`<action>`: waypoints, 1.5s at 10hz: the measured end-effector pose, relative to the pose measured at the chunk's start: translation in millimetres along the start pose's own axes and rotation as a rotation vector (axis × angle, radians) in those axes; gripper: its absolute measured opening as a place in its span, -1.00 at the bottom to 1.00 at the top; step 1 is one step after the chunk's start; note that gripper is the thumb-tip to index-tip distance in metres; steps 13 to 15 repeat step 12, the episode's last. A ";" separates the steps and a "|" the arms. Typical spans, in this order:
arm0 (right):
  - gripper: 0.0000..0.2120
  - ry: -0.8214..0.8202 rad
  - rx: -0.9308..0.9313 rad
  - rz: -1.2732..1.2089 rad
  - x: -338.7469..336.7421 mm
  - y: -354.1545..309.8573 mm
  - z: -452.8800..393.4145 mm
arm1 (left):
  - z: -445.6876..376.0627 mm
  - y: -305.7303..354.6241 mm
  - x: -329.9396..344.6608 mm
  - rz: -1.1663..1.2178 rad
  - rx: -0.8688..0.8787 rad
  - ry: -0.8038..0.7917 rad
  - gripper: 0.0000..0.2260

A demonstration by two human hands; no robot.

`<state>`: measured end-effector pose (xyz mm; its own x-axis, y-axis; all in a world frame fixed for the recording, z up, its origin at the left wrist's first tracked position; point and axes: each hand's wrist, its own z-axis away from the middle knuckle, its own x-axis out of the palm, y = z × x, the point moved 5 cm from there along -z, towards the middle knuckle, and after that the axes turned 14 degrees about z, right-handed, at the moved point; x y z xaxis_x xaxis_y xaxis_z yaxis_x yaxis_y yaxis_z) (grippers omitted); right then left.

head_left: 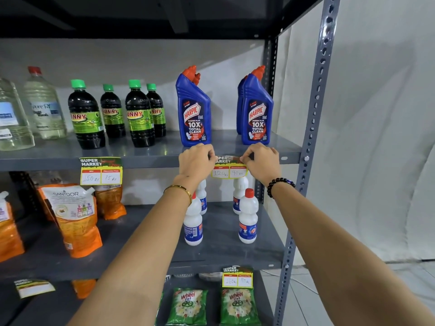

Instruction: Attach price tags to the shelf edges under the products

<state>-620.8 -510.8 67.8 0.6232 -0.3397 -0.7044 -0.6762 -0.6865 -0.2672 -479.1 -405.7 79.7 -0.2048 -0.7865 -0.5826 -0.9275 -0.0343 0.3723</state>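
We pinched the price tag (229, 169) at its top corners, left hand (196, 160) and right hand (262, 161), against the shelf edge (146, 161) under the blue bottles (194, 109); next, probably press it flat.

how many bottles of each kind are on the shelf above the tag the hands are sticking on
clear bottles: 2
dark green-capped bottles: 4
blue Harpic bottles: 4
total: 10

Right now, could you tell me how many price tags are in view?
4: one under the green-capped bottles, one in both hands below the Harpic, one above the Wheel packets, one lower left.
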 end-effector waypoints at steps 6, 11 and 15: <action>-0.53 -0.022 0.070 0.137 1.4 -11.6 -0.9 | -1.1 2.0 14.0 -0.083 -0.053 -0.021 -0.63; -0.57 -0.066 0.026 0.257 2.6 -19.1 3.8 | -2.0 7.8 9.3 -0.069 -0.059 -0.006 -0.65; -0.50 0.012 0.044 0.255 2.4 -21.5 14.8 | -0.2 7.6 7.4 -0.056 -0.053 0.008 -0.67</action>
